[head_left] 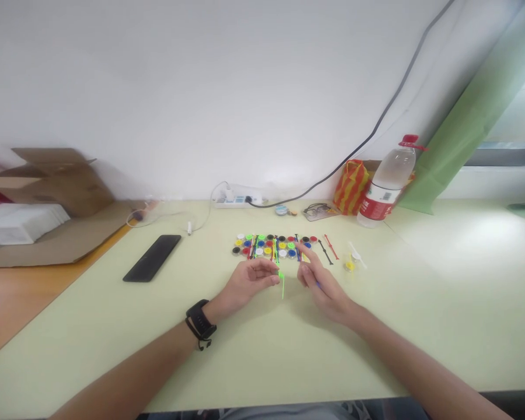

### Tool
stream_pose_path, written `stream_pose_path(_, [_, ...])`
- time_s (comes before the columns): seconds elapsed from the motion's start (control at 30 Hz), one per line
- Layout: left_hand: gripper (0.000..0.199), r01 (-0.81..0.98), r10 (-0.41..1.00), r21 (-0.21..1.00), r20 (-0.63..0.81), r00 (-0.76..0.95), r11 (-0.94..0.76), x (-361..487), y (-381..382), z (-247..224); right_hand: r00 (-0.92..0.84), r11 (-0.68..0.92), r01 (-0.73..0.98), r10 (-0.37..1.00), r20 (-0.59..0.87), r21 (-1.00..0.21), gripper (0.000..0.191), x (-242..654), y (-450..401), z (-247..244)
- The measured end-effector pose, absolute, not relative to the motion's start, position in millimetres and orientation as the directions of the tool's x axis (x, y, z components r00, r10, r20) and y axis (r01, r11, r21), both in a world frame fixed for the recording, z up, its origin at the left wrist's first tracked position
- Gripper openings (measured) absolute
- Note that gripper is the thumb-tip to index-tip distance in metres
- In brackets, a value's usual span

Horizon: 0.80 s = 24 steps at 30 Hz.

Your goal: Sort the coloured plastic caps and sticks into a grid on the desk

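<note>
My left hand [252,281], with a black watch [201,321] on its wrist, pinches a thin bright green plastic stick [283,287] that hangs down from the fingertips. Across from it, my right hand [321,283] stretches its index finger toward the coloured discs while the other fingers curl in. A bit of a small blue piece [318,285] shows under those curled fingers; its shape is mostly hidden. Just beyond both hands lie rows of small round discs [259,252] in several colours. Thin coloured sticks [276,251] lie upright between groups of them.
Red and black arrow-shaped sticks [328,249] and a yellow disc piece [349,266] lie to the right. A black phone [152,258] rests at left. Behind are a power strip [234,201], a water bottle [382,186] and a striped bag [352,186]. Cardboard [70,186] stands far left.
</note>
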<state>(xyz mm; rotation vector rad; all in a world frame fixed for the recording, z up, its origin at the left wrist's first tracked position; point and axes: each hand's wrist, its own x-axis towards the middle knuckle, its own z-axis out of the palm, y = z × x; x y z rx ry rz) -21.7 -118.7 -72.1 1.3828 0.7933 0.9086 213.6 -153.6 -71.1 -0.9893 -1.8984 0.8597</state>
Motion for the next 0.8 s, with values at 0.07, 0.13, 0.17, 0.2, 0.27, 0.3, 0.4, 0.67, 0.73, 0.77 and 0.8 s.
stream_pose_path(0.07, [0.031,-0.065,0.892,0.998,0.049,0.45,-0.022,-22,-118,-73,-0.324,0.464,0.293,0.871,0.369,-0.836,0.04,213,-153,-71])
stream_pose_path(0.13, [0.031,-0.065,0.892,0.998,0.049,0.449,-0.022,-22,-118,-74,-0.365,0.424,0.256,0.875,0.319,-0.869,0.03,214,-152,-68])
stream_pose_path(0.17, [0.031,-0.065,0.894,0.998,0.05,0.445,-0.023,-22,-118,-74,-0.432,0.378,0.23,0.865,0.254,-0.897,0.027,216,-151,-65])
stream_pose_path(0.2, [0.031,-0.066,0.897,0.998,0.052,0.439,-0.025,-22,-118,-75,-0.51,0.323,0.201,0.841,0.183,-0.925,0.026,218,-150,-62])
stream_pose_path(0.27, [0.031,-0.068,0.902,0.997,0.055,0.429,-0.029,-22,-117,-76,-0.62,0.219,0.15,0.781,0.081,-0.964,0.028,222,-150,-57])
stream_pose_path(0.3, [0.032,-0.07,0.903,0.997,0.056,0.426,-0.029,-22,-117,-76,-0.623,0.186,0.125,0.779,0.069,-0.975,0.028,223,-149,-55])
stream_pose_path(0.4, [0.032,-0.079,0.903,0.997,0.048,0.428,-0.016,-22,-117,-76,-0.514,0.16,0.073,0.852,0.1,-0.984,0.025,225,-150,-52])
stream_pose_path(0.67, [0.031,-0.086,0.868,0.996,0.031,0.495,0.014,-22,-120,-72,-0.442,0.328,0.231,0.874,0.202,-0.916,0.027,215,-152,-55])
stream_pose_path(0.73, [0.031,-0.072,0.859,0.997,0.019,0.511,0.021,-22,-121,-72,-0.463,0.361,0.263,0.861,0.211,-0.894,0.027,213,-153,-58])
stream_pose_path(0.77, [0.032,-0.065,0.853,0.998,0.011,0.521,0.027,-21,-121,-73,-0.477,0.37,0.275,0.854,0.209,-0.887,0.026,212,-153,-60])
stream_pose_path(0.8, [0.032,-0.057,0.846,0.998,0.003,0.532,0.033,-21,-121,-73,-0.485,0.377,0.285,0.85,0.207,-0.881,0.026,211,-153,-62])
